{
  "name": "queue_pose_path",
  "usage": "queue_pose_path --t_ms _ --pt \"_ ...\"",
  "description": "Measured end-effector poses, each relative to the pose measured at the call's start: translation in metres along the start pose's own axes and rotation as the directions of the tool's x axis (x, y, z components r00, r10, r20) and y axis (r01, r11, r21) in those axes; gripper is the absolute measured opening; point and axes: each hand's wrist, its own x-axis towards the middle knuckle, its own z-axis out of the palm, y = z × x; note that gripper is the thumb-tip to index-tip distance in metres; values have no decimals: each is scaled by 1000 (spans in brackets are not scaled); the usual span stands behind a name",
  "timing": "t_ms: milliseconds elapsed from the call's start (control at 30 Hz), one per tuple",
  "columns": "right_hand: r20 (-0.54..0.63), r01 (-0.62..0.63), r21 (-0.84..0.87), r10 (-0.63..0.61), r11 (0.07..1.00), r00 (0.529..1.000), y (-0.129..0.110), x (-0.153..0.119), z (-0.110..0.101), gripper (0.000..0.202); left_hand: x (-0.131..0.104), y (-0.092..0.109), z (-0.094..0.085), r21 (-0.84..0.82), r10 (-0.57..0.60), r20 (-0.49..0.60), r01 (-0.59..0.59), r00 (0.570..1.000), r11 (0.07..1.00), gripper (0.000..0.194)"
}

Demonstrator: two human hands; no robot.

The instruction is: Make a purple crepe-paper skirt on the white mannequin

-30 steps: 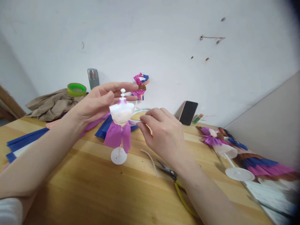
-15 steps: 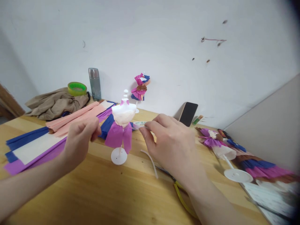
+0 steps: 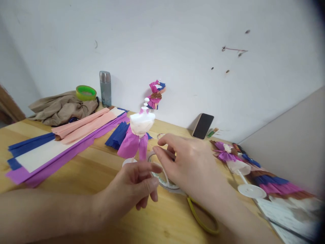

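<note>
A small white mannequin (image 3: 142,122) in a cream top and magenta paper skirt stands on a round white base at the middle of the table. My left hand (image 3: 134,186) is in front of the base, fingers loosely curled and apart, with nothing seen in it. Right of the mannequin, my right hand (image 3: 185,159) has its thumb and forefinger close together near a thin white strip; whether it grips the strip is unclear. A roll of white tape (image 3: 169,184) lies between and below the hands, partly hidden. Yellow-handled scissors or pliers (image 3: 203,220) lie under my right forearm.
Folded crepe paper (image 3: 61,149) covers the left side, with blue paper (image 3: 118,135) beside the mannequin. Behind stand a flask (image 3: 105,89), green tape (image 3: 85,93) on a cloth, a second dressed mannequin (image 3: 155,96) and a phone (image 3: 203,126). Another mannequin (image 3: 238,167) lies at right.
My left hand has moved right and down, from left of the mannequin to in front of its base, and its fingers have loosened. The tape roll now shows between the hands. The view has shifted slightly.
</note>
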Motion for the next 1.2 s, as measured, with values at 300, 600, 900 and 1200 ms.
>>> queue_pose_path --t_ms 300,600,900,1200 --pt "97 -139 284 116 949 989 -5 2 5 21 1 9 13 113 130 -11 -128 991 985 24" --pt "365 -394 528 218 752 905 -4 9 7 22 5 15 26 151 22 50 -30 998 988 19" --pt "712 -709 696 15 116 702 16 28 5 24 -2 16 24 44 -132 66 129 989 991 18" --pt "772 -783 611 -129 -119 622 28 35 19 25 -7 12 20 -124 -95 18 97 995 988 22"
